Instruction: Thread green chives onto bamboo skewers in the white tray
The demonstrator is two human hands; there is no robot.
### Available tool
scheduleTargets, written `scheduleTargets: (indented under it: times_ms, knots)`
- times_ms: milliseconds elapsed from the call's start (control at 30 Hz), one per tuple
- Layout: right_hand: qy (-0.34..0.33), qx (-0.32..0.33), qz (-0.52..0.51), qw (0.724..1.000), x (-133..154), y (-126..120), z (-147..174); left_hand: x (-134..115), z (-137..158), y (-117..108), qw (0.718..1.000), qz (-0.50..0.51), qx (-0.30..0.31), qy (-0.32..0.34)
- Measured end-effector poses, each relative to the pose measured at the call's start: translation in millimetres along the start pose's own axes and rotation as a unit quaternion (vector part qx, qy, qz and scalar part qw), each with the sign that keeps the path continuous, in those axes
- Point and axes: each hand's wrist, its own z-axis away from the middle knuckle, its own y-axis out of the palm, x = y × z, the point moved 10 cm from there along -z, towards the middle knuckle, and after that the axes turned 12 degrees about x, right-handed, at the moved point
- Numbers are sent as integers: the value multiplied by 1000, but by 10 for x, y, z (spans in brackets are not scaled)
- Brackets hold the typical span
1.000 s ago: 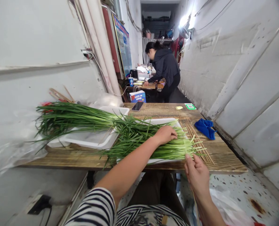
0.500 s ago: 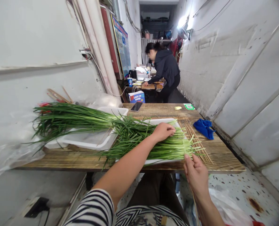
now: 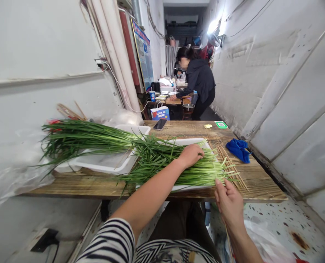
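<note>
Garlic chives (image 3: 189, 175) lie in a thick layer across a white tray (image 3: 173, 188), pale stem ends to the right. Over their far side reaches my left hand (image 3: 192, 155), its fingers curled closed at the stems; the fingertips are partly hidden. My right hand (image 3: 229, 199) is at the tray's near right corner, thumb and forefinger pinched beside the outermost stem ends. A thin bamboo skewer (image 3: 228, 237) runs down from under this closed hand; its upper end is hidden. Several loose skewers (image 3: 229, 160) lie on the table just right of the stems.
Another chive bundle (image 3: 96, 137) lies across a second white tray (image 3: 121, 168) on the left. A blue cloth (image 3: 238, 149), a phone (image 3: 160, 124) and a green code card (image 3: 221, 124) are on the wooden table (image 3: 263, 180). Beyond it, another person (image 3: 200, 80) bends over a work surface.
Both my hands stay almost in place, the left hand's fingers shifting slightly at the stems. The view has moved a little. The person behind appears slightly farther right, and a metal bowl shows there.
</note>
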Motion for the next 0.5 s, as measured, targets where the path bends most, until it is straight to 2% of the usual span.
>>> scheduleTargets:
  times_ms: [100, 167, 300, 500]
  knots:
    - [4, -3, 10, 1000, 2, -8, 0, -48, 6, -12, 1000, -9, 5, 6]
    - [6, -5, 10, 1000, 4, -11, 1, -74, 34, -71, 1000, -2, -15, 9]
    - [8, -10, -3, 1000, -3, -18, -2, -63, 111, -194, 995, 81, -63, 18]
    - [6, -7, 5, 1000, 11, -21, -23, -7, 123, -110, 981, 195, -20, 2]
